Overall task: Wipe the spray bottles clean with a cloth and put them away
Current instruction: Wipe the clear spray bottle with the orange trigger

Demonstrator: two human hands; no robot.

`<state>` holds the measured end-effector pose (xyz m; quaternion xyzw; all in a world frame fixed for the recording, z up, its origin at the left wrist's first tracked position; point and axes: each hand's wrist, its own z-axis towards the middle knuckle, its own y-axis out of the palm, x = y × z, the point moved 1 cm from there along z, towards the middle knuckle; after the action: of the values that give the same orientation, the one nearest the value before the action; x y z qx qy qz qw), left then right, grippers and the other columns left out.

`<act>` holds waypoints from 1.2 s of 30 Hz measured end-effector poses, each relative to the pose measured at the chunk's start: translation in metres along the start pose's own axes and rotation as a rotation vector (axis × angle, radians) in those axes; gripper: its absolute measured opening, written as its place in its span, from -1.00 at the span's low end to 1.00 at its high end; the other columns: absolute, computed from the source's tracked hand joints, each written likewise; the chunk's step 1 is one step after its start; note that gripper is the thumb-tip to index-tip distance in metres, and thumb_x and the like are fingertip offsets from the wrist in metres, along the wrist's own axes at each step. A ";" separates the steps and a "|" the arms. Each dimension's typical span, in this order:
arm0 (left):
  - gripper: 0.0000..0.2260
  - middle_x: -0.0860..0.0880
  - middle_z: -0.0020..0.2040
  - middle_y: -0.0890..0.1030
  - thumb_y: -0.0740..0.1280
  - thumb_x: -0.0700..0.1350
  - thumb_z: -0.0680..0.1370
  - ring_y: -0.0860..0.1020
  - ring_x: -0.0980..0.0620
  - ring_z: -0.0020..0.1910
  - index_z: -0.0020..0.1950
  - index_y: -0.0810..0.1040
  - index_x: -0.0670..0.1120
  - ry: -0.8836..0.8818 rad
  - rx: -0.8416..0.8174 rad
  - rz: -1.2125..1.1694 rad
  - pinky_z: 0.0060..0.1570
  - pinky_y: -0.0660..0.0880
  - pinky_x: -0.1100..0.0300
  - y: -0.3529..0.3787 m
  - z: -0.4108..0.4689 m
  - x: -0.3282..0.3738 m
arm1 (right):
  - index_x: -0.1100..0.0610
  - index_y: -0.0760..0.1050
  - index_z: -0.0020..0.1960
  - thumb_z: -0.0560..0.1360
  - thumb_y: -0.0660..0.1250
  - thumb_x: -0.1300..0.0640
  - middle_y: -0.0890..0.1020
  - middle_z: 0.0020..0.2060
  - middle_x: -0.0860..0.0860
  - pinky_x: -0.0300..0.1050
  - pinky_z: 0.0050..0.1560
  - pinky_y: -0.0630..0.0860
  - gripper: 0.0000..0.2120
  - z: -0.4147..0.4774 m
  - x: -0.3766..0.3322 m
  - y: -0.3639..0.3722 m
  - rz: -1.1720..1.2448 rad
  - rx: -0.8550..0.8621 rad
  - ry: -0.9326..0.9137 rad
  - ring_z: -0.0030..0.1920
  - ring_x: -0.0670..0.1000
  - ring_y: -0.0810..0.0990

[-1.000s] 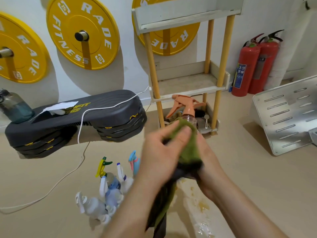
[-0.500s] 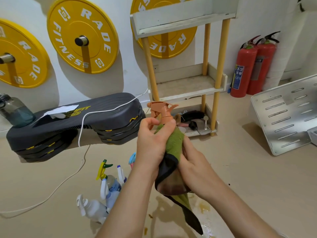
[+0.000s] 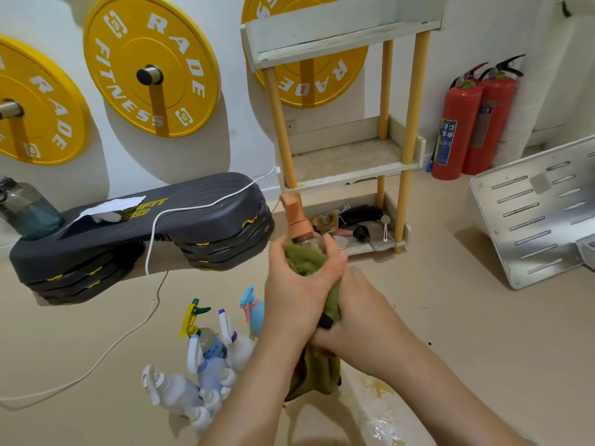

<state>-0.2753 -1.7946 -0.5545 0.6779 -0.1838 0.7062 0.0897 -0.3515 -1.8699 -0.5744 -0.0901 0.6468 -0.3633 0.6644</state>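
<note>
**Inspector:** Largest item first. Where is the shelf rack (image 3: 346, 157)?

**Assistant:** Upright against the wall. Its middle tier is bare and its bottom tier holds oddments. I take all positions from it.

**Inspector:** The waiting stock?

**Assistant:** A cluster of spray bottles (image 3: 209, 352) sits on the floor (image 3: 450, 317), left of the rack and nearer the camera. Some are upright, some tipped. No spray bottle shows on the rack itself.

**Inspector:** The one being worked?

**Assistant:** An orange-headed bottle (image 3: 295, 217) is held in the air just in front of the rack's lower left post, roughly upright. Only the head and a clear shoulder show. The green cloth (image 3: 304, 263) wraps the body.

**Inspector:** Handling?

**Assistant:** In my judgement it is light plastic, stiff enough to squeeze, and probably slick. A wet patch (image 3: 381, 389) lies on the floor in front of the rack, below the arms. The trigger head looks like the weak part, so hold it by the body, not the nozzle. The cloth is soft and limp, and its tail hangs beneath the hands.

**Inspector:** The hands?

**Assistant:** The left hand (image 3: 297, 291) is uppermost, fingers and thumb curled round the cloth at the bottle's shoulder. Directly beneath and touching it, the right hand (image 3: 352, 320) is curled round the bottle's lower end, which the cloth hides. Both forearms reach forward toward the rack. I judge this to be the wiping step, with storing not yet done.
</note>
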 end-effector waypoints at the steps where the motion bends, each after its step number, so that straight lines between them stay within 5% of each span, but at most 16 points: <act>1: -0.69 0.07 -0.14 0.67 0.54 0.02 0.40 0.65 0.10 -0.14 0.08 0.56 0.04 -0.027 -0.019 -0.012 -0.06 0.60 0.13 0.000 -0.001 -0.004 | -0.22 -0.23 0.58 0.27 0.47 -0.14 0.46 0.12 -0.06 -0.10 0.03 0.58 0.13 0.000 0.000 0.001 -0.097 -0.027 0.013 0.08 -0.02 0.55; 3: -0.81 -0.01 -0.20 0.68 0.53 -0.10 0.44 0.66 -0.01 -0.18 0.00 0.62 -0.05 -0.076 0.012 -0.134 -0.12 0.64 0.05 -0.007 0.004 -0.007 | -0.20 -0.28 0.58 0.28 0.50 -0.11 0.43 0.15 -0.07 -0.13 0.05 0.56 0.17 -0.003 0.000 0.002 -0.011 -0.128 0.013 0.08 -0.07 0.53; 7: -0.88 -0.18 -0.16 0.67 0.44 -0.18 0.50 0.64 -0.11 -0.21 0.00 0.63 -0.18 -0.207 0.096 -0.453 -0.16 0.62 0.04 -0.029 0.020 -0.009 | -0.24 0.25 0.42 0.26 0.62 -0.06 0.60 0.04 -0.21 0.05 0.15 0.62 -0.15 -0.001 0.015 -0.005 0.478 -0.128 0.191 0.06 -0.11 0.63; 11: -0.89 -0.16 -0.18 0.68 0.42 -0.15 0.52 0.64 -0.10 -0.22 -0.03 0.63 -0.19 -0.146 0.082 -0.412 -0.16 0.61 0.03 -0.027 0.019 -0.008 | -0.05 0.43 0.29 0.22 0.64 0.12 0.71 0.01 -0.01 0.14 0.09 0.64 -0.30 -0.005 0.021 0.006 0.777 -0.189 0.308 0.02 0.03 0.71; 15: -0.91 0.03 -0.18 0.71 0.39 -0.06 0.57 0.67 0.03 -0.12 -0.04 0.68 -0.01 0.033 0.336 -0.104 0.02 0.63 -0.02 -0.020 0.019 -0.017 | -0.15 0.31 0.30 0.09 0.63 -0.10 0.56 0.11 -0.09 -0.12 0.00 0.63 -0.14 0.001 0.017 0.014 0.369 0.088 0.233 0.01 -0.12 0.62; 19: -0.85 0.18 -0.04 0.66 0.30 -0.07 0.62 0.62 0.16 0.02 0.12 0.63 0.09 0.211 0.567 -0.028 0.09 0.55 0.22 -0.037 0.012 -0.003 | -0.11 0.18 0.41 0.15 0.53 -0.11 0.35 0.12 -0.03 -0.20 -0.13 0.53 -0.08 0.002 0.021 0.007 -0.019 0.234 0.222 -0.02 0.01 0.50; 22: -0.71 0.09 0.24 0.61 0.23 0.02 0.65 0.52 0.14 0.27 0.34 0.54 0.04 0.371 0.399 0.184 0.30 0.44 0.16 -0.039 0.019 0.020 | -0.05 0.13 0.46 0.22 0.53 -0.05 0.24 0.07 -0.04 -0.30 -0.22 0.38 -0.08 -0.001 0.016 0.005 -0.207 0.271 0.147 -0.06 0.01 0.45; 24: -0.61 0.03 0.47 0.42 0.13 0.08 0.67 0.29 0.01 0.51 0.48 0.39 0.01 0.452 0.269 0.510 0.46 0.24 -0.03 -0.031 0.038 0.026 | -0.04 0.13 0.46 0.22 0.53 -0.02 0.23 0.04 -0.05 -0.25 -0.13 0.45 -0.08 -0.006 0.006 0.011 -0.212 0.272 0.038 -0.05 0.00 0.45; 26: -0.57 -0.04 0.52 0.34 0.05 0.10 0.69 0.24 -0.09 0.52 0.52 0.31 -0.03 0.388 0.250 0.699 0.44 0.21 -0.08 -0.031 0.059 0.030 | -0.07 0.15 0.44 0.22 0.53 -0.01 0.22 0.00 -0.06 -0.21 -0.09 0.49 -0.10 -0.012 -0.004 0.021 -0.211 0.250 -0.067 -0.05 0.00 0.42; 30: -0.65 -0.11 -0.06 0.56 0.02 0.06 0.70 0.48 -0.19 0.03 0.05 0.51 -0.10 0.289 0.283 0.803 -0.05 0.29 0.01 -0.048 0.084 0.038 | -0.15 0.11 0.44 0.24 0.50 -0.06 0.20 0.01 -0.09 -0.30 -0.11 0.42 -0.12 -0.019 -0.007 0.027 -0.167 0.204 -0.128 -0.03 -0.03 0.39; 33: -0.58 -0.07 -0.24 0.47 0.04 0.08 0.69 0.43 -0.16 -0.12 -0.27 0.40 -0.08 0.342 0.289 0.855 -0.11 0.29 0.01 -0.061 0.094 0.041 | -0.18 0.11 0.43 0.24 0.49 -0.05 0.17 0.01 -0.14 -0.44 -0.16 0.33 -0.13 -0.018 -0.005 0.019 -0.148 0.192 -0.151 -0.02 -0.10 0.36; 36: -0.54 -0.02 -0.36 0.43 0.08 0.08 0.69 0.44 -0.18 -0.19 -0.35 0.38 -0.08 0.403 0.237 0.838 -0.13 0.33 0.00 -0.071 0.098 0.040 | -0.18 0.13 0.45 0.25 0.53 -0.05 0.16 0.04 -0.17 -0.46 -0.16 0.36 -0.11 -0.015 -0.001 0.002 -0.181 0.118 -0.159 -0.02 -0.13 0.38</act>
<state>-0.1609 -1.7718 -0.5036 0.4006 -0.3383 0.8150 -0.2466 -0.3642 -1.8627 -0.5766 -0.1375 0.5590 -0.4509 0.6821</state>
